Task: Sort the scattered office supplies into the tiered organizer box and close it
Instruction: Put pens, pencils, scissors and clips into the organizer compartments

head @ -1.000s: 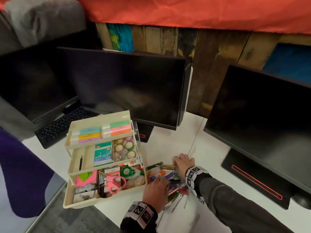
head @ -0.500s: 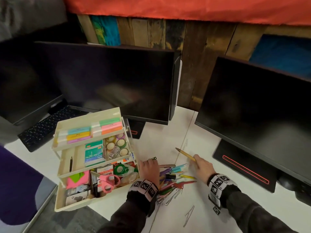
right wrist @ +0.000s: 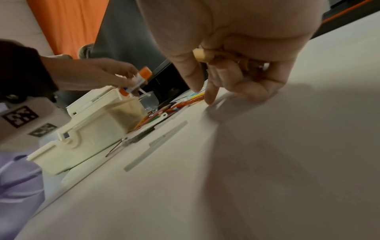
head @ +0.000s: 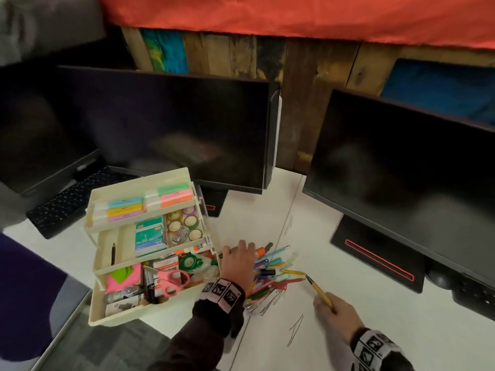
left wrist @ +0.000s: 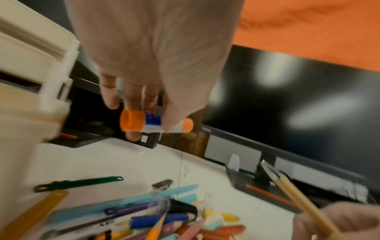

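Comparing with the earlier head views, two pickups are being seen: a glue stick (left wrist: 156,123) with orange ends is now being pinched in the left hand (head: 239,265), which was resting empty on the heap half a second before; a yellow pencil (head: 320,291) is being kept clamped in the curled fingers of the right hand (head: 338,315), its tip now being swung back toward the pile. By that, the sorting is being judged as under way on both sides, with closing not yet begun.

The glue stick is being held just beside the right wall of the tiered organizer box (head: 134,314), which is standing open on the desk (head: 375,330). Three tiers are being counted; two hands; one glue stick and one pencil in hand. The pile of pens and pencils (head: 270,279) is lying between the hands; its pieces cannot be counted, being overlapped and blurred. Two dark monitors (head: 166,129) are being counted behind.
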